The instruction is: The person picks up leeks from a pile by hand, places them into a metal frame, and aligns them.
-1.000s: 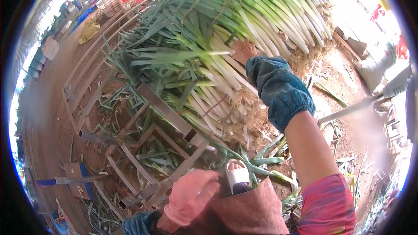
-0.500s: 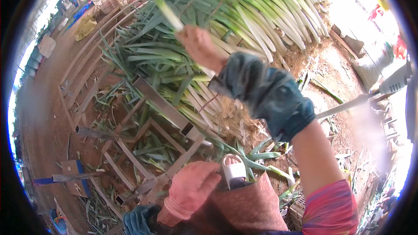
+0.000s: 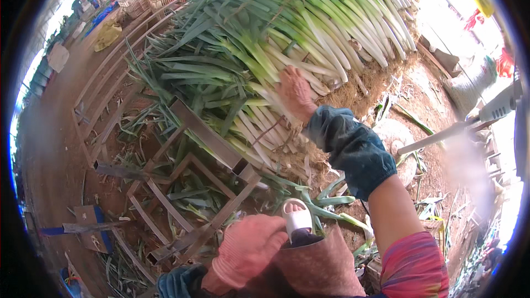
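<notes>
A large pile of leeks (image 3: pixel 331 27) lies ahead of me, green leaves toward the left and white, rooted ends toward the right. My bare right hand (image 3: pixel 296 92), below a dark green sleeve cover, reaches onto the pile. Its fingers are closed round the white stem of a leek (image 3: pixel 265 59) lying across the others. Low in front of my body is my left hand (image 3: pixel 248 248) in a pink ribbed glove, fingers curled in. Whatever the left hand may hold is hidden. A smaller bundle of leeks (image 3: pixel 259 127), crossed by a thin tie, lies nearer me.
A metal frame (image 3: pixel 201 132) of square tubing stands at the left, close to my left hand. Loose leaves (image 3: pixel 193 196) litter the soil under it. My foot in a white slipper (image 3: pixel 298 218) is below the pile. A pale pole (image 3: pixel 436 137) slants in from the right. Crates (image 3: pixel 135 4) stand far left.
My right hand has come down and to the right, bringing the raised leek onto the pile. My left hand has shifted slightly lower and stays curled.
</notes>
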A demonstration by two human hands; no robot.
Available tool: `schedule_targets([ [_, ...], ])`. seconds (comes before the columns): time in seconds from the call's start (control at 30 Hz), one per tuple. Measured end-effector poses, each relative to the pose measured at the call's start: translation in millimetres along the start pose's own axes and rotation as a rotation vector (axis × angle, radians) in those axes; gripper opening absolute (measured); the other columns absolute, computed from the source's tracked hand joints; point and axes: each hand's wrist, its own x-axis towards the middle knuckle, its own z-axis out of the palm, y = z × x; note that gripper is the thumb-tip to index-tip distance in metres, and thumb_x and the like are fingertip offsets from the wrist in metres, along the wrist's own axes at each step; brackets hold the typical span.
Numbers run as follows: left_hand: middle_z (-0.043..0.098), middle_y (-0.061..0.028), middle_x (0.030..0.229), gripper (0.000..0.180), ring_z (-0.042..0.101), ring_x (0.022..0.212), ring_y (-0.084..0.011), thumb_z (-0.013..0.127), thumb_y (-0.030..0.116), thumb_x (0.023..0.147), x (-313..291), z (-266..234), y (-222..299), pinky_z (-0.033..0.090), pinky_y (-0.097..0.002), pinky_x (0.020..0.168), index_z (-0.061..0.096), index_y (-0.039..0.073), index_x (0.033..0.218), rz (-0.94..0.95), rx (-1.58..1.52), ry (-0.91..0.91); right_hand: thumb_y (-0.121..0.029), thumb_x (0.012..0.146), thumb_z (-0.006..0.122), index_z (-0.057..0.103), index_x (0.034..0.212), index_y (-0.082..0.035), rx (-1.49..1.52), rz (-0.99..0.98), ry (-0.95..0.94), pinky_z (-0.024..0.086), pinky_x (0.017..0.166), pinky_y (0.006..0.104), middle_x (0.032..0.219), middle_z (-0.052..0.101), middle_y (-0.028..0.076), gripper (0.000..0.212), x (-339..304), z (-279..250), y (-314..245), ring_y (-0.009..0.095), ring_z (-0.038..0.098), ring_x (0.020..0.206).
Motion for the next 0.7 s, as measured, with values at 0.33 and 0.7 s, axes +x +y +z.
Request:
schedule_targets([
  [0.33,0.061,-0.0155,0.092,0.023,0.059,0.086,-0.0330,0.064,0.017,0.083,-4.5,4.7,-2.5,0.048,-0.0377,0.075,0.060,0.003,0.101,-0.026,0.022,0.044,-0.026,0.071,0.068,0.041,0.125,-0.004,-0.573,0.141,0.082,0.033,0.090,0.0504,0.128,0.035,0.022,0.065,-4.8,15.7,-1.0,0.038,0.038,0.113],
  [0.7,0.061,-0.0167,0.092,0.023,0.059,0.086,-0.0342,0.064,0.016,0.082,-4.7,8.2,-6.5,0.048,-0.0388,0.074,0.058,0.003,0.101,0.008,-0.022,0.005,-0.017,0.062,0.069,0.041,0.120,0.006,-0.075,0.435,-0.345,0.046,0.074,0.0454,0.092,0.061,0.026,0.068,0.5,2.7,27.3,0.040,0.060,0.089],
])
